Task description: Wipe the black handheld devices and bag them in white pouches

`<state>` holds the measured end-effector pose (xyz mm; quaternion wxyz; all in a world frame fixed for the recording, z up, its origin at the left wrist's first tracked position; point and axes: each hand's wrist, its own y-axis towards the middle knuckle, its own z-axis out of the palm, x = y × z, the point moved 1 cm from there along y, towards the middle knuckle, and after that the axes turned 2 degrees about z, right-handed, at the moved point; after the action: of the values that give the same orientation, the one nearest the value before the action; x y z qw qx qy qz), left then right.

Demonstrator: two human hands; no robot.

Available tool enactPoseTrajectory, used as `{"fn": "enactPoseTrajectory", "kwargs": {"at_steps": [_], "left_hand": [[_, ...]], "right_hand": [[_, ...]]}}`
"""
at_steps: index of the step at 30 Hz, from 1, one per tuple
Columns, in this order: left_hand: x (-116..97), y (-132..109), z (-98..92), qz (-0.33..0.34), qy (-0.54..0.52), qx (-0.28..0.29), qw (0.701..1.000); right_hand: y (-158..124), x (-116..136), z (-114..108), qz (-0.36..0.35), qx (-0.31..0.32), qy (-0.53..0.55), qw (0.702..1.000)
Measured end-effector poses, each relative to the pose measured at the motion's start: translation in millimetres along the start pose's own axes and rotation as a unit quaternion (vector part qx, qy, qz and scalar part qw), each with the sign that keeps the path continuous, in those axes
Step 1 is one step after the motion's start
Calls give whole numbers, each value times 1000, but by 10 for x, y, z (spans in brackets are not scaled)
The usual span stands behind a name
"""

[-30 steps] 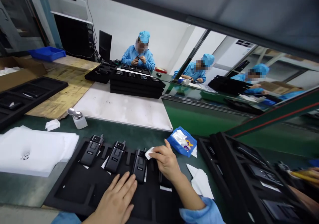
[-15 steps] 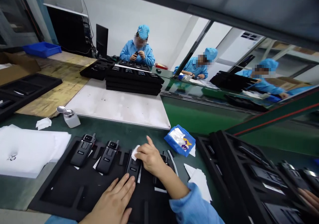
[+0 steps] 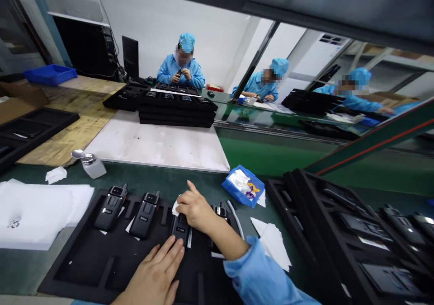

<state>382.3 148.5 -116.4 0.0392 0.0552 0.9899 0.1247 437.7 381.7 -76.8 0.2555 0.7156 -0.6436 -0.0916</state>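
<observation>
My right hand (image 3: 196, 210) pinches a white wipe (image 3: 175, 207) against the upper part of a black handheld radio (image 3: 180, 229), whose top is hidden by the fingers. Laid flat with fingers stretched, my left hand (image 3: 152, 269) touches the lower end of that same radio. The radio lies in a black foam tray (image 3: 84, 260). To its left in the tray rest two more radios, one in the middle (image 3: 145, 217) and one at the far left (image 3: 110, 209). Another radio (image 3: 220, 212) sits partly behind my right forearm. Paper slips stick out from under the radios.
A dispenser bottle (image 3: 93, 166) and white sheets (image 3: 40, 210) are on the left. A blue box (image 3: 243, 185) of small items stands behind the tray. Stacked foam trays (image 3: 322, 232) with radios lie right. Co-workers in blue (image 3: 181, 65) sit across the bench.
My right hand and the wipe have shifted slightly left and up on the radio. My left hand stays at its lower end. The whole view has moved a little.
</observation>
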Motion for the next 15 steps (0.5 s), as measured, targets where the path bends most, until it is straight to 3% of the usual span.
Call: {"fn": "enactPoseTrajectory", "kwargs": {"at_steps": [6,11,15], "left_hand": [[-21,4,-20,-2,-18,27,999],[-48,0,-67,-21,-44,52,997],[-42,15,-90,-20,-55,50,997]], "right_hand": [[-326,-67,-217,52,-19,5,998],[-109,-5,-118,60,-32,-10,998],[-44,31,-35,39,1,-4,999]]}}
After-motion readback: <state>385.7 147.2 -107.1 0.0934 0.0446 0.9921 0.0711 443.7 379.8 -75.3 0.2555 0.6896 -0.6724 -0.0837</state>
